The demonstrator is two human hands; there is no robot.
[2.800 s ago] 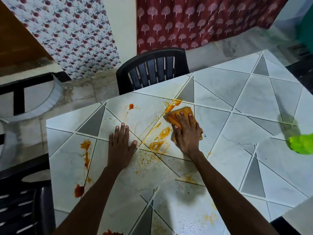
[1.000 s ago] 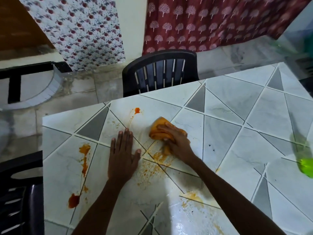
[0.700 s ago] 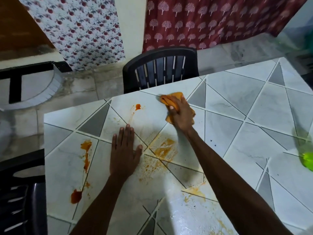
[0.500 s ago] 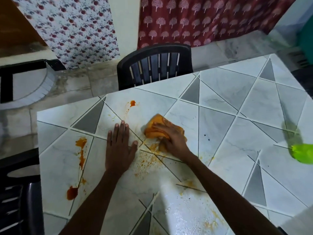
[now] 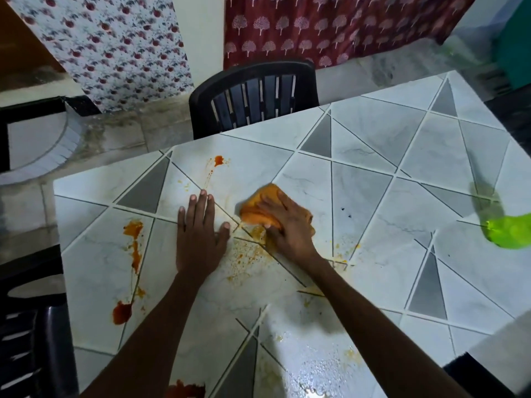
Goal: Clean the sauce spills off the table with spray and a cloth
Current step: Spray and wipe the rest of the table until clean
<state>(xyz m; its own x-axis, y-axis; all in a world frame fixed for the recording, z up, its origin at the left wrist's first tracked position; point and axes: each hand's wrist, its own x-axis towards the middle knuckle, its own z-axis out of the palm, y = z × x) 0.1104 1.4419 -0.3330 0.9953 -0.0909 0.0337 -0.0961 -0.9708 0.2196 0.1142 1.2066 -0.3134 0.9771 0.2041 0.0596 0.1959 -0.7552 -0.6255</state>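
Right hand [image 5: 287,222] lies palm down on the orange cloth [image 5: 255,209], fingers spread fairly flat over it, pressing it onto the tiled table [image 5: 373,173]. Not a closed fist. The cloth is bunched and sticks out past the fingertips and to the hand's left. Left hand [image 5: 199,234] sits just left of the cloth, apart from it, flat on the table, fingers straight and together, thumb out toward the cloth, holding nothing.

Sauce: fine orange speckles [image 5: 244,259] between the two wrists, just near of the cloth. Small red spot [image 5: 219,160] with a thin trail beyond the left fingertips. Orange streak [image 5: 133,242] well left of the left hand, ending in a red blob [image 5: 122,311] level with the left forearm. Dark red patch [image 5: 186,390] at the bottom edge under the left forearm. Wet sheen [image 5: 316,366] under the right forearm.

Blurred green object [image 5: 508,231] far right of the right hand; cannot tell what. Black chair [image 5: 253,99] beyond the table.
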